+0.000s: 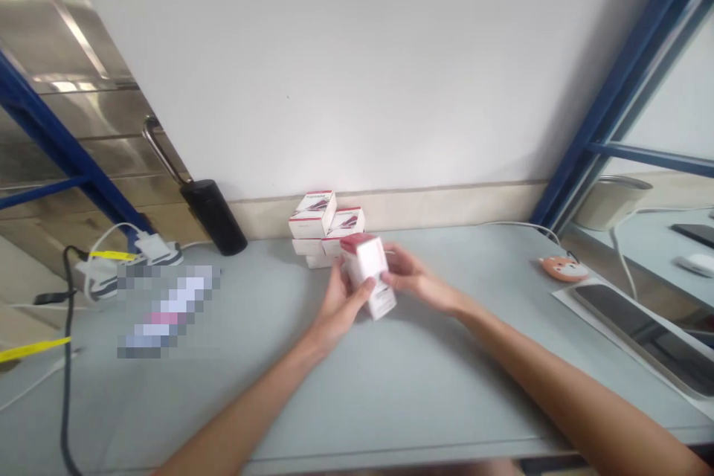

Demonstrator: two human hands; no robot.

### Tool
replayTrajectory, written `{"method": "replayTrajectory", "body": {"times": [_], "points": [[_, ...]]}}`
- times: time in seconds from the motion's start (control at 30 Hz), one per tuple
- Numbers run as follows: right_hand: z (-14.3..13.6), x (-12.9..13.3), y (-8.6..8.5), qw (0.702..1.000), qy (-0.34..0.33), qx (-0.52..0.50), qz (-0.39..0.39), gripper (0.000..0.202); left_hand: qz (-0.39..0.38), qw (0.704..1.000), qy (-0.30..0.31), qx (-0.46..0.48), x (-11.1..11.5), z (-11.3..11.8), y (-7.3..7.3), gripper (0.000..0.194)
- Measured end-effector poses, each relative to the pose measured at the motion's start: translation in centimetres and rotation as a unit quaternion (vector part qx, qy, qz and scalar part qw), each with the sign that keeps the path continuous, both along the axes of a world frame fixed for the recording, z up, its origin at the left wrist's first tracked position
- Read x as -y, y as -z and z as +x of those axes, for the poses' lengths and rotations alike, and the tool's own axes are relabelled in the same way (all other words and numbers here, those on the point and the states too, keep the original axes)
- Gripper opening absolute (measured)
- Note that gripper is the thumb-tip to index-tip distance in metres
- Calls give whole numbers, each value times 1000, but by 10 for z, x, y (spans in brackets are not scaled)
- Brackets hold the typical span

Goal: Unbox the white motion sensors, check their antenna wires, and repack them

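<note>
A small white cardboard box [372,259] with a dark red side is held tilted above the desk, in front of a stack. My left hand [339,305] is wrapped round its left side, with the thumb across the front. On the right, the fingers of my right hand [413,281] pinch its edge. A printed white part hangs at the lower end; whether it is a flap or a second box I cannot tell. Just behind, several similar boxes [312,216] with red edges and a printed picture are stacked against the wall.
The grey desk [312,401] carries a black cylinder [215,216] at the back left, beside power strips [150,253] with cables. A blurred-out flat item [172,312] lies left. An orange animal-faced object [563,268] and a dark-screened tablet-like slab [647,335] lie right.
</note>
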State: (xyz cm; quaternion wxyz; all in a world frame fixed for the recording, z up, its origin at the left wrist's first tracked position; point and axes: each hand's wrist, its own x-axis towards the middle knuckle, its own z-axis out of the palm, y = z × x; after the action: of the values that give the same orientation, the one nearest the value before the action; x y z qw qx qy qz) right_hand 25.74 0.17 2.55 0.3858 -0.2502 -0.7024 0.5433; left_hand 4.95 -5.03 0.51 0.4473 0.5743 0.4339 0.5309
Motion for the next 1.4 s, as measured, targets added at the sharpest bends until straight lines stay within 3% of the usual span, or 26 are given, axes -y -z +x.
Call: {"method": "replayTrajectory", "body": {"times": [0.13,0.27,0.43,0.5,0.57,0.6,0.67,0.7,0.73,0.8,0.9,1.0,1.1,1.2,1.27,1.33,1.37,1.4], "points": [[-11,23,-9,999,11,-3,34,62,103,987,-92,-78,5,2,-8,67],[-9,26,-17,998,45,16,45,65,149,962,-129,-187,5,3,-7,66],[-17,37,-22,987,101,98,82,51,193,934,-139,-265,6,-5,-6,70],[-18,39,-23,983,103,119,96,56,221,926,-99,-289,6,-10,-8,76],[-15,37,-23,980,118,123,107,59,250,919,-75,-294,2,-19,-9,68],[-13,33,-23,977,136,121,114,59,264,916,-96,-288,-2,-25,-10,61],[-6,23,-21,964,199,115,133,52,286,894,-246,-243,-14,-40,-11,58],[-2,17,-20,954,238,115,141,47,278,880,-313,-224,-22,-47,-11,72],[2,11,-19,944,275,116,143,42,254,878,-343,-217,-31,-55,-10,89],[9,-1,-16,936,306,118,129,34,194,893,-344,-217,-49,-64,-6,116],[12,-10,-9,964,236,103,67,35,172,936,-259,-167,-73,-60,3,121],[6,-8,-5,986,149,78,5,44,183,919,-313,-156,-86,-40,10,116],[3,-6,-6,987,142,72,-10,46,194,904,-340,-175,-90,-29,13,115],[8,-9,-9,982,169,77,-15,44,171,909,-332,-186,-85,-33,9,118],[13,-11,-10,980,187,71,-10,44,168,895,-356,-212,-75,-35,4,114],[13,-10,-8,977,203,58,14,45,222,853,-402,-248,-60,-30,-2,99],[12,-8,-7,977,205,52,31,45,276,840,-389,-258,-51,-24,-5,91],[10,-4,-5,978,200,47,49,46,323,845,-330,-270,-41,-17,-8,85]]}}
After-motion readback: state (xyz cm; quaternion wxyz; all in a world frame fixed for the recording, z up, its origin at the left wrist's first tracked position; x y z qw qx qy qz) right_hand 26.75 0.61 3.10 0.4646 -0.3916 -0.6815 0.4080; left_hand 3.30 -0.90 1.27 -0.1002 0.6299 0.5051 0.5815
